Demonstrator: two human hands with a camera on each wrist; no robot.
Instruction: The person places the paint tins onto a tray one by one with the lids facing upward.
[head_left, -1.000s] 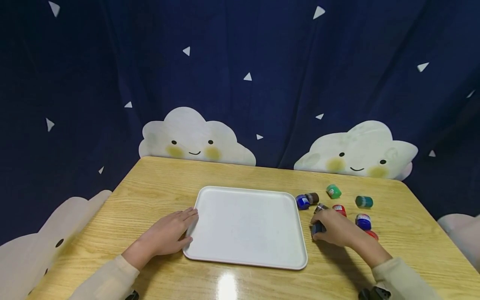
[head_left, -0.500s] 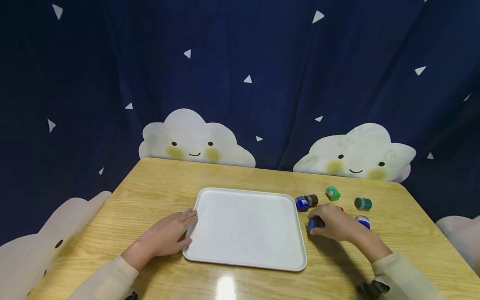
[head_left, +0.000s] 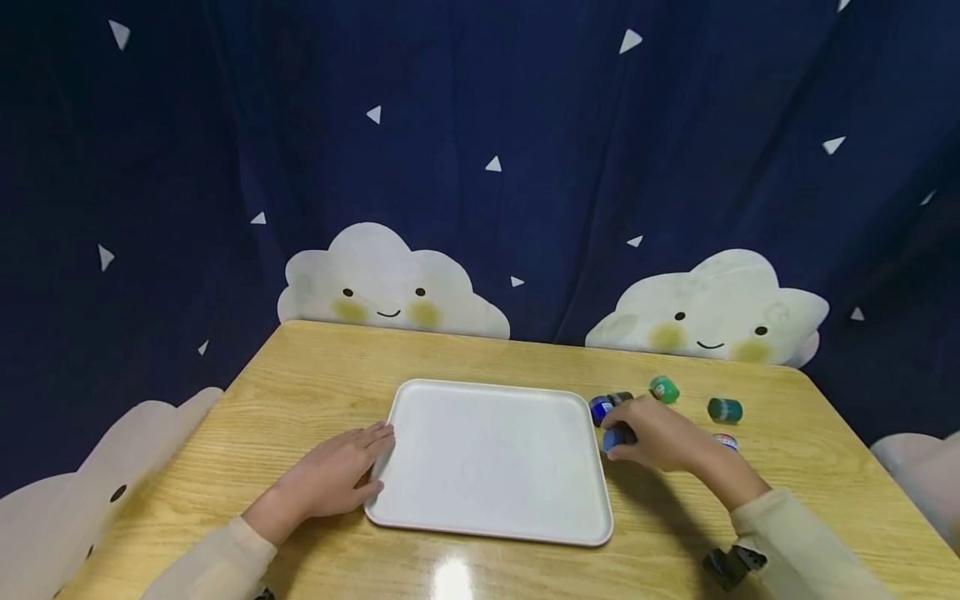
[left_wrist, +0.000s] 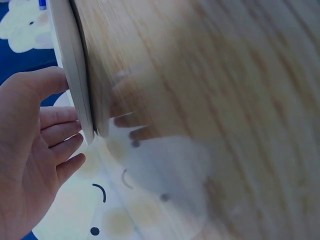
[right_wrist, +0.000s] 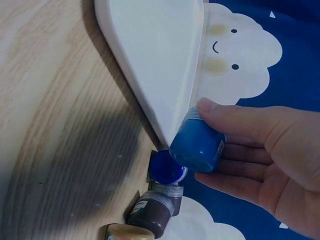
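A white tray (head_left: 487, 454) lies in the middle of the wooden table. My left hand (head_left: 337, 475) rests flat on the table with straight fingers against the tray's left rim (left_wrist: 75, 75). My right hand (head_left: 652, 433) holds a small blue paint jar (right_wrist: 197, 145) between thumb and fingers, just off the table by the tray's right edge. Under it lie a dark blue jar (right_wrist: 167, 167) and a brown jar (right_wrist: 155, 210); the dark blue jar (head_left: 600, 408) shows beside my right hand.
More small jars lie on the table right of my hand: a green one (head_left: 664, 389), a teal one (head_left: 724, 409) and one partly hidden (head_left: 726, 441). A dark blue curtain with cloud figures (head_left: 390, 287) surrounds the table.
My right hand has lifted the blue jar from among the others and moved it left and farther back, toward the tray's right edge. The left hand has stayed put.
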